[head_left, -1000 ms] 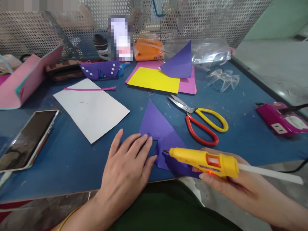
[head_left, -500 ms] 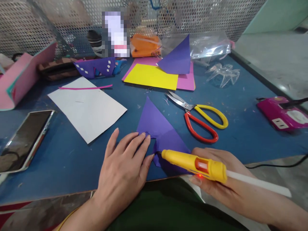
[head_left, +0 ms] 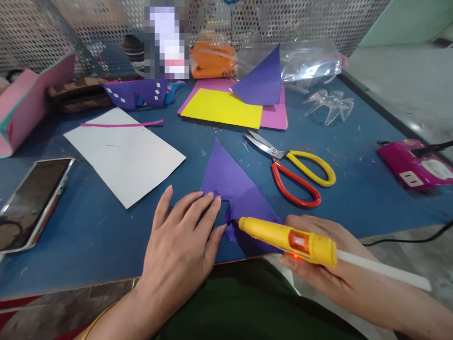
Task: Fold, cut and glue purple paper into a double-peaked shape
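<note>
A purple sheet of paper [head_left: 244, 193] with a cut-out notch lies at the table's near edge. My left hand [head_left: 184, 231] rests on its left side with fingers stretched out, fingertips touching the paper by the notch. Wrapped around a yellow hot glue gun [head_left: 279, 233], my right hand [head_left: 329, 264] is closed at the lower right. The gun's dark nozzle points left onto a small folded flap of the paper, close to my left thumb. A white glue stick [head_left: 385, 270] sticks out of the gun's back, and a red light glows on its side.
Scissors [head_left: 274, 152] with red and yellow handles lie partly open beyond the paper. White paper [head_left: 129, 163] with a pink strip [head_left: 120, 124] and a phone [head_left: 38, 198] lie left. Yellow paper [head_left: 219, 108] is behind; a magenta power socket [head_left: 414, 165] sits right.
The camera view has tilted slightly, so the table's things appear a little higher. Both hands and the glue gun keep nearly the same position over the purple paper.
</note>
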The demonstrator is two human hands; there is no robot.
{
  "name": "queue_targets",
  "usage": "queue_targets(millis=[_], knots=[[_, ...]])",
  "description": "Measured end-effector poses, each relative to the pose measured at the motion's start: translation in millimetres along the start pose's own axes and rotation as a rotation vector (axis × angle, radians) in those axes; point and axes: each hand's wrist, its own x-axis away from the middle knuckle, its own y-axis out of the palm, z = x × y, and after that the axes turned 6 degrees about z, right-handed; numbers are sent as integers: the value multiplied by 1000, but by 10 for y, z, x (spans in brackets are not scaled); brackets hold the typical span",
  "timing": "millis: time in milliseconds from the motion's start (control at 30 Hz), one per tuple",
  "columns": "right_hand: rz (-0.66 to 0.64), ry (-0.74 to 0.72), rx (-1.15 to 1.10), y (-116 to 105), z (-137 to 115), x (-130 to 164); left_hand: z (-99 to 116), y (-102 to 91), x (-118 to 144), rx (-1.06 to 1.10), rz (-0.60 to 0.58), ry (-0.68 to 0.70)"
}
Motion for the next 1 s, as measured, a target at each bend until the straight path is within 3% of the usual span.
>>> queue_targets(millis=[233,1000], knots=[[-30,47,-35,-31,-23,-10,2,-15,9,-2,-3,4],[35,-16,35,-23,-37,-1,-6,-24,-1,-4,-23,-4]])
